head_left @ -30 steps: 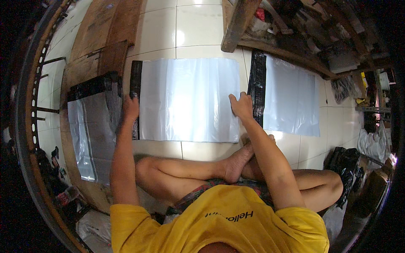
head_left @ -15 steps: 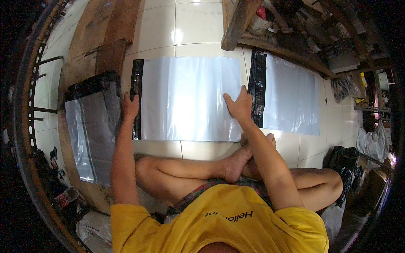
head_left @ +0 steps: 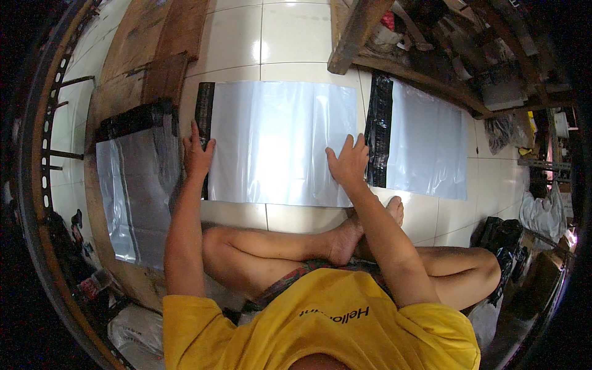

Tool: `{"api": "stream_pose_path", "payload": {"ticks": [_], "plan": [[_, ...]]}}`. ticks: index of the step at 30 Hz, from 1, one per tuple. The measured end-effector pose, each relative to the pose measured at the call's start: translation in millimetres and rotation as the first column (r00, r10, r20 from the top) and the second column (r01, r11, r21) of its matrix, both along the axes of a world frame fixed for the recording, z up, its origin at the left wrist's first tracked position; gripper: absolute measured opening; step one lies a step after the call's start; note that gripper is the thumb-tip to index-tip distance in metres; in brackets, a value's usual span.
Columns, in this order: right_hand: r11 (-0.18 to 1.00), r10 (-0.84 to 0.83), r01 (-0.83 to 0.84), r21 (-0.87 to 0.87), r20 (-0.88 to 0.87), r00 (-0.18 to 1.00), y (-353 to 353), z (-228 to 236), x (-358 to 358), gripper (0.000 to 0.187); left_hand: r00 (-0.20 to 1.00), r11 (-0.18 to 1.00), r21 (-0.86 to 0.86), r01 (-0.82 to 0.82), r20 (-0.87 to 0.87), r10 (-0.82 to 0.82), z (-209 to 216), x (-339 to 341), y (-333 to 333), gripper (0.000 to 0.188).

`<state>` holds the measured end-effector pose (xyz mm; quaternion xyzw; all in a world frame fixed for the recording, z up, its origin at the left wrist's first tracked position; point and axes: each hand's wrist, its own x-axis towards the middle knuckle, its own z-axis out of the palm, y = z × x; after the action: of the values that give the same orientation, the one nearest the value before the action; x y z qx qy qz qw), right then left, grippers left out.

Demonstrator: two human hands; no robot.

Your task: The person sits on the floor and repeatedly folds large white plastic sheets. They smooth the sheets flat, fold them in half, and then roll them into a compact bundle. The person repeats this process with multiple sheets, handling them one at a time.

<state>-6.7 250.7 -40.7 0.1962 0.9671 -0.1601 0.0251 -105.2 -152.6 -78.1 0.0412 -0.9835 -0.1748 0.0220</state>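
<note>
A pale, shiny plastic mailing bag (head_left: pixel 280 145) lies flat on the floor before me, its black strip along the left side. My left hand (head_left: pixel 197 159) rests at that strip, index finger stretched out and thumb apart. At the opposite edge my right hand (head_left: pixel 349 161) lies with its fingers spread on the bag. Just right of it is a second pale plastic bag (head_left: pixel 428 145), also with a black strip on its left. At the far left, a pile of grey plastic bags (head_left: pixel 132 191) with black tops lies on wooden boards.
Wooden boards (head_left: pixel 145 40) run along the left of the tiled floor (head_left: pixel 293 34). A wooden frame (head_left: pixel 361 37) with clutter stands at the upper right. Metal shelving (head_left: pixel 46 132) edges the left side; a plastic bottle (head_left: pixel 94 285) lies near it. My crossed legs (head_left: pixel 271 246) are close below the bag.
My left hand has shifted slightly right onto the black strip, with its index finger extended. The right hand's fingers have spread out. The middle bag sits slightly further right in view.
</note>
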Motion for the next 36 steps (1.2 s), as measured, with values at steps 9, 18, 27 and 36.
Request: {"api": "stream_pose_path", "payload": {"ticks": [9, 18, 27, 36], "plan": [[0.825, 0.555, -0.560, 0.078, 0.074, 0.829, -11.7, 1.4, 44.8, 0.081, 0.998, 0.986, -0.165, 0.029, -0.043, -0.037, -16.7, 8.6, -6.7, 0.062], [0.830, 0.537, -0.543, 0.125, 0.077, 0.840, -4.4, -15.5, 53.2, 0.092, 1.000, 0.978, -0.206, 0.026, 0.022, -0.022, -8.2, 9.8, 4.4, 0.056], [0.792, 0.582, -0.577, 0.200, 0.040, 0.812, -2.0, -24.1, 52.7, 0.086, 0.773, 0.772, 0.061, 0.633, 0.007, -0.634, 3.0, 55.5, 197.7, 0.057], [0.831, 0.538, -0.535, 0.154, 0.025, 0.843, -0.9, -22.7, 53.0, 0.090, 0.823, 0.819, -0.098, 0.565, 0.136, -0.552, 16.4, 76.7, 171.4, 0.079]]}}
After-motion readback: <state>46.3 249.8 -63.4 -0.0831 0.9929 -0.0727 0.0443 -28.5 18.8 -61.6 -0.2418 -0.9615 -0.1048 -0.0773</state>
